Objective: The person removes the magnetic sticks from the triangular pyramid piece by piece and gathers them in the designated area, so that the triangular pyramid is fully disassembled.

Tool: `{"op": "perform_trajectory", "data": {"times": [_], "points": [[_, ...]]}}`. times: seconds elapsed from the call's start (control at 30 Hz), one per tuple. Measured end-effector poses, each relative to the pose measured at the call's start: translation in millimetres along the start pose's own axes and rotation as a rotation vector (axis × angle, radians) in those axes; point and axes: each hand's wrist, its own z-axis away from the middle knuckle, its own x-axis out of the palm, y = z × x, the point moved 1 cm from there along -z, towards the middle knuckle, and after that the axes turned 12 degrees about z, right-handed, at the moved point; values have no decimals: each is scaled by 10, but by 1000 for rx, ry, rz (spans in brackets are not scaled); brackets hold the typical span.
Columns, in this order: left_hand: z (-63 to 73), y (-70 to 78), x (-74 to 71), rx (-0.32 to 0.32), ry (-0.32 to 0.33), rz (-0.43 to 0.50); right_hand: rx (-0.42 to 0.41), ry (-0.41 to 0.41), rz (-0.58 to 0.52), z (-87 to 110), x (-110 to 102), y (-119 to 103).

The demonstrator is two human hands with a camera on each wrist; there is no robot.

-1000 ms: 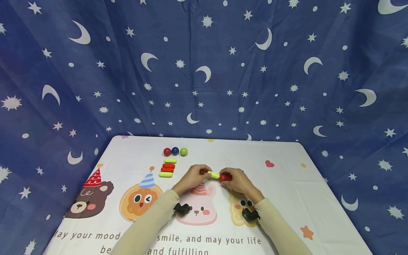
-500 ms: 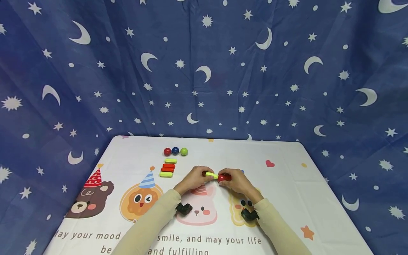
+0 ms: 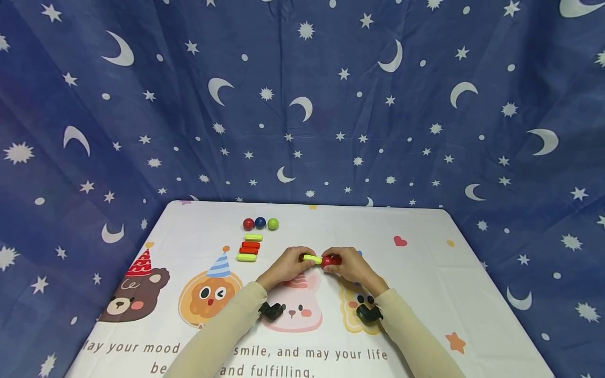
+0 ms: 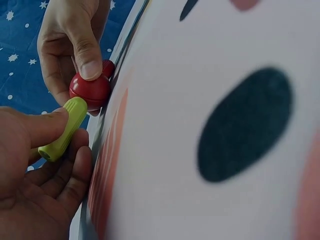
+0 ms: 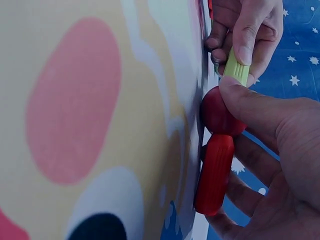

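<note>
In the head view my left hand (image 3: 289, 262) pinches a yellow-green ribbed toy rod (image 3: 312, 259) between thumb and fingers. To its right, my right hand (image 3: 348, 263) holds a red ball (image 3: 327, 262), with the thumb pressed on it. The rod's inner end meets the ball, as the left wrist view shows with the same yellow-green rod (image 4: 65, 130) and red ball (image 4: 89, 95). From the ball's other side a red rod (image 5: 215, 175) runs out in line under my right fingers, seen best in the right wrist view.
At the back left of the white printed tablecloth (image 3: 406, 294) lie a red ball (image 3: 248, 224), a blue ball (image 3: 260, 223) and a green ball (image 3: 272, 224). Below them several rods, yellow-green (image 3: 247, 258) and red (image 3: 248, 251), lie stacked in a column. A blue starry curtain (image 3: 302, 105) hangs behind.
Both hands have shifted slightly left with the ball and rods. My left fingers sit further along the yellow-green rod, whose end stays against the ball. The loose pieces have not moved.
</note>
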Motion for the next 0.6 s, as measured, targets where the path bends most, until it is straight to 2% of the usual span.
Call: {"op": "perform_trajectory", "data": {"times": [0.37, 0.6], "points": [[75, 36, -42, 10, 26, -7, -10, -19, 1, -75, 6, -25], [188, 76, -112, 1, 34, 41, 8, -3, 3, -91, 27, -23]]}}
